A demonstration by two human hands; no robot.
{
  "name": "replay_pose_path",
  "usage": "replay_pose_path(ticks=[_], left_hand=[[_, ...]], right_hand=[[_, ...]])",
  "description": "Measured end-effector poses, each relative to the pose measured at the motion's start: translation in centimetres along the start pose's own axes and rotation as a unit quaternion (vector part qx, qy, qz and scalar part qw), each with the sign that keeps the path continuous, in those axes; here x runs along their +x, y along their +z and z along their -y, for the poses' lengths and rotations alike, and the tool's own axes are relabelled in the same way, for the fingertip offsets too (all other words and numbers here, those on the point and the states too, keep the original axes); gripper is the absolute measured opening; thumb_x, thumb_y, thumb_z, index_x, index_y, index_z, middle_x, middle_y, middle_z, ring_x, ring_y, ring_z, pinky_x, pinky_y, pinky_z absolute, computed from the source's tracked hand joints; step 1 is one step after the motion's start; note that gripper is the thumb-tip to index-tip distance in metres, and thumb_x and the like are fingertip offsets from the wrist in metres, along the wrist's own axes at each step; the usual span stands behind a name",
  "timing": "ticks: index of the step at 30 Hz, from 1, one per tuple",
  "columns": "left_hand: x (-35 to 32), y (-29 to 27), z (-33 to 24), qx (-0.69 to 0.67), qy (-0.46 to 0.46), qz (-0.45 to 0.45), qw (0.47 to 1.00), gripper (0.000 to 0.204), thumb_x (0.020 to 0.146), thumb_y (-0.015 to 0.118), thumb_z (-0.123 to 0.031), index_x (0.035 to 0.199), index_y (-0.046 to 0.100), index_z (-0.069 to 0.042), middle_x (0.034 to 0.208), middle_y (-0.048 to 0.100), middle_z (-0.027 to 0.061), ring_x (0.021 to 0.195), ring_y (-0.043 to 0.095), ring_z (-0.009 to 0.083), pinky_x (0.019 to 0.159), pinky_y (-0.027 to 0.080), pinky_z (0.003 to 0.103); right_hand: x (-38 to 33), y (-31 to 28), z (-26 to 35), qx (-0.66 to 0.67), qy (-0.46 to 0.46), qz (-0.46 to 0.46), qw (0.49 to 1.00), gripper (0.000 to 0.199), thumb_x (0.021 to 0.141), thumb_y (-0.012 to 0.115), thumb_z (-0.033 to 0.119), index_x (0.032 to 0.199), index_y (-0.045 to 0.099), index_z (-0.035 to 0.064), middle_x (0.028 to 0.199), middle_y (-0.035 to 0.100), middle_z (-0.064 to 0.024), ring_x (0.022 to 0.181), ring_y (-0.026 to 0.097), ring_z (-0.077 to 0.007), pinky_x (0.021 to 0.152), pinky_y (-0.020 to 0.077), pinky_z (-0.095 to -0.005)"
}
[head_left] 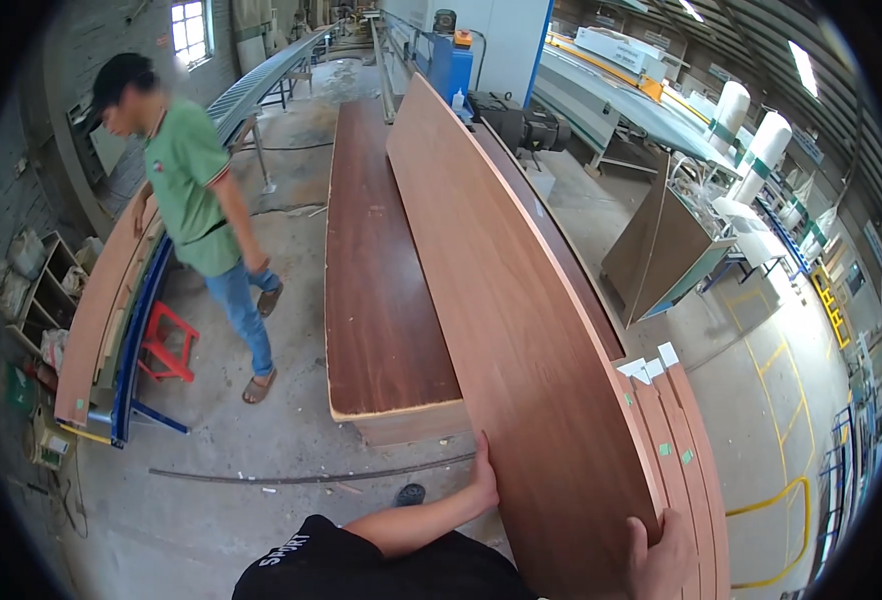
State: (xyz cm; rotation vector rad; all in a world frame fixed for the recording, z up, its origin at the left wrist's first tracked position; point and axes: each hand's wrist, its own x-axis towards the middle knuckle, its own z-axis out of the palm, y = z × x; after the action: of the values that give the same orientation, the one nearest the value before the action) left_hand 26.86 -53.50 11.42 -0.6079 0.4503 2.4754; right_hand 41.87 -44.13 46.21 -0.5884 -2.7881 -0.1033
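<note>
Head view: left hand (482, 476) and right hand (664, 553) gripping tilted long reddish-brown laminate board (506, 300) beside flat brown panel stack (376, 270); best kept level, fingers wrapped firmly.

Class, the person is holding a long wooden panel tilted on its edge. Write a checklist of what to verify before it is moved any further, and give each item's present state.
1. Left hand on the left edge of the tilted panel: ok.
2. Right hand on its near right corner: ok.
3. Grip firm enough: cannot tell.
4. Co-worker apart from the panel: ok, walking by the conveyor at left.
5. Floor by the feet: not ok, a thin rod lies across it.
6. Stack of boards beside the panel lying flat: ok.
</note>
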Motion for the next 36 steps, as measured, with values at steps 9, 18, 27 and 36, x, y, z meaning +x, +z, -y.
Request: replay_pose_path(ticks=[9,18,27,36], left_hand=[[0.0,2.9,-6.4,0.025,-0.066,0.068,0.995,0.081,0.084,0.033,-0.070,0.137,0.036,-0.010,0.139,0.041,0.0105,0.126,0.039,0.0290,0.104,0.031,0.047],[2.1,5.6,-12.2,0.063,-0.116,0.109,0.985,0.094,0.076,0.032,-0.079,0.138,0.034,-0.009,0.141,0.037,0.0126,0.130,0.035,0.0303,0.107,0.024,0.050],[0.0,5.3,-7.3,0.102,-0.098,0.069,0.987,0.096,0.069,0.040,-0.083,0.138,0.036,-0.017,0.139,0.039,0.0105,0.127,0.037,0.0303,0.105,0.027,0.053],[2.4,-3.4,-6.8,-0.045,-0.268,0.349,0.897,0.026,0.092,0.043,-0.026,0.106,0.058,-0.010,0.098,0.062,0.0074,0.089,0.057,0.0199,0.086,0.045,0.035]], right_hand=[[-2.0,1.7,-2.1,0.042,0.062,-0.031,0.997,0.032,0.081,0.067,0.037,0.079,0.059,0.0063,0.062,0.053,-0.0122,0.052,0.049,-0.0292,0.050,0.0411,-0.0379],[-10.9,-0.9,-7.8,0.020,0.050,-0.042,0.998,0.029,0.077,0.074,0.025,0.071,0.056,0.0036,0.054,0.044,-0.0106,0.048,0.040,-0.0230,0.047,0.0371,-0.0352],[-21.6,-3.5,-10.9,-0.065,0.113,0.079,0.988,0.030,0.078,0.071,0.032,0.070,0.058,0.0059,0.056,0.049,-0.0095,0.046,0.046,-0.0224,0.045,0.0387,-0.0374],[-27.1,0.8,-11.9,-0.115,0.149,-0.288,0.939,0.068,0.077,0.046,0.071,0.056,0.039,0.0063,0.051,0.034,-0.0052,0.046,0.036,-0.0226,0.048,0.0269,-0.0342]])
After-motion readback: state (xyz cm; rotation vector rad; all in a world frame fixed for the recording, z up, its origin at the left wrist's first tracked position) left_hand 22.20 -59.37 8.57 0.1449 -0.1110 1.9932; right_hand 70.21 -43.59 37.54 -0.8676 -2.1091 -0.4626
